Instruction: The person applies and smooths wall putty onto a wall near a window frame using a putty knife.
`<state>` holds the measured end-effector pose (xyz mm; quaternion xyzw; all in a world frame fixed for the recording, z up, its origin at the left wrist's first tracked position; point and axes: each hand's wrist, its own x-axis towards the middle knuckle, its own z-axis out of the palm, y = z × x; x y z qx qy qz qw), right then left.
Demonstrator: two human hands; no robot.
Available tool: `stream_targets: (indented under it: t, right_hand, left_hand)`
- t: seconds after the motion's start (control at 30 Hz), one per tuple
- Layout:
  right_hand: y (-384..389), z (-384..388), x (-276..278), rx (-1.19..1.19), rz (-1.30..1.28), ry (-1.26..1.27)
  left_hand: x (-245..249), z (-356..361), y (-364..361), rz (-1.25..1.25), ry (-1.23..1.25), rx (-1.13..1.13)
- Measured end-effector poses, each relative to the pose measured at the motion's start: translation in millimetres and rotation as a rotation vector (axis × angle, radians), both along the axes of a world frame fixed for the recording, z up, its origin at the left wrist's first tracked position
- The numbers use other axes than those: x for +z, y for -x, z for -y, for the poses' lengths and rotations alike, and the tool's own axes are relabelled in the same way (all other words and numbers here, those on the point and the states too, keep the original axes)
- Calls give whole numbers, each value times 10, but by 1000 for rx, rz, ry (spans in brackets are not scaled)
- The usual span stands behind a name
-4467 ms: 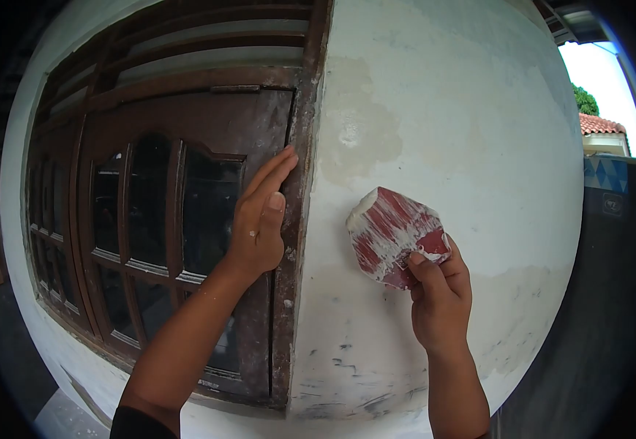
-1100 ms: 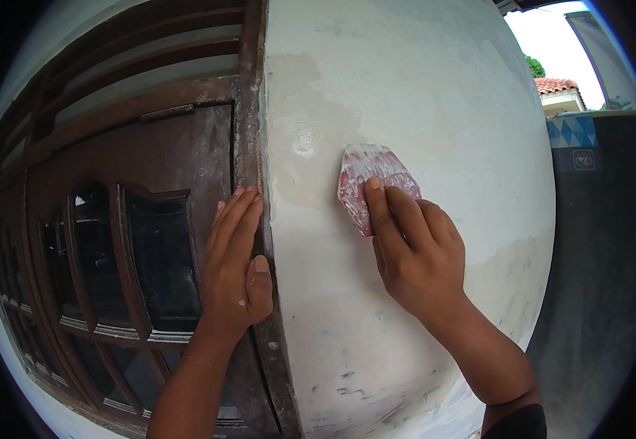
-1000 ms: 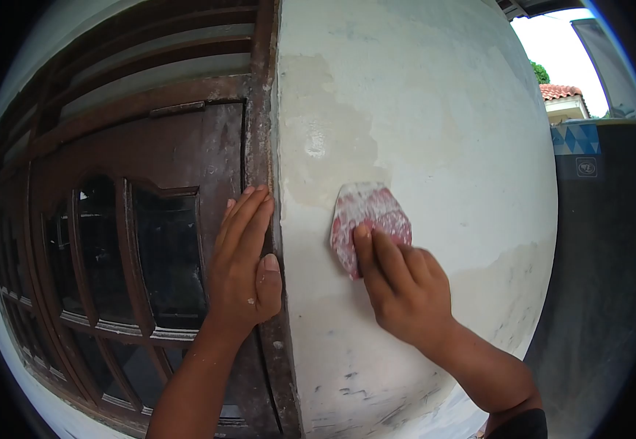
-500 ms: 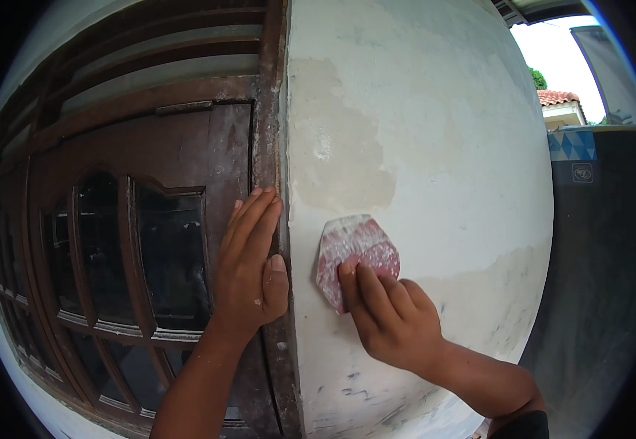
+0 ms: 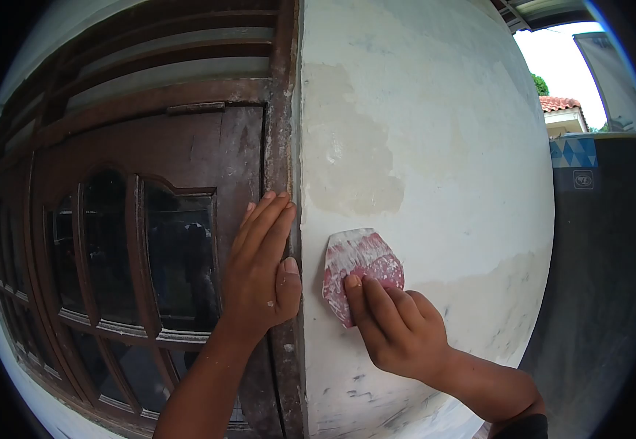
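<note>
My right hand [image 5: 405,333] grips a red plastic putty spreader [image 5: 380,267], fingers pressed on its face and the thumb out of sight. White putty smears its upper part, and it lies against or very close to the white wall [image 5: 464,212]. Just above it is a beige, damp-looking putty patch [image 5: 351,172]. My left hand [image 5: 263,263] rests with fingers stretched out on the brown wooden door frame [image 5: 281,124], beside the wall's edge. Nothing is held in it.
To the left is a dark wooden door with glass panes [image 5: 179,256]. Another beige patch [image 5: 479,293] and dark scuffs mark the lower wall. At the right stands a dark panel [image 5: 588,278] with a blue-and-white strip, and a tiled roof [image 5: 563,104] shows beyond.
The putty spreader has slid slightly down the wall with my right hand, away from the upper patch. My left hand keeps its place on the frame. The whole view has shifted a little.
</note>
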<state>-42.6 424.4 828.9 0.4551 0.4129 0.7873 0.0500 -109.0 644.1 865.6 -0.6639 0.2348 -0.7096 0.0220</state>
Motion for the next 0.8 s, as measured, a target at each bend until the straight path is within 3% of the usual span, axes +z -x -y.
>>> stream_targets:
  t: [0.07, 0.27, 0.5, 0.63, 0.8]
  right_hand:
    - [95, 96, 10, 60, -17, -26]
    - [-188, 39, 757, 65, 40, -214]
    - [-103, -198, 1328, 122, 85, -182]
    - [-156, -249, 1234, 84, 145, -98]
    - [-98, -76, 611, 69, 96, -42]
  left_hand:
    - [-8, -13, -6, 6, 0, 1]
    - [-13, -16, -40, 22, -2, -16]
    - [-8, -17, -21, 5, 3, 14]
    - [-10, -23, -17, 10, 0, -5]
    - [-11, -26, -22, 10, 1, -5]
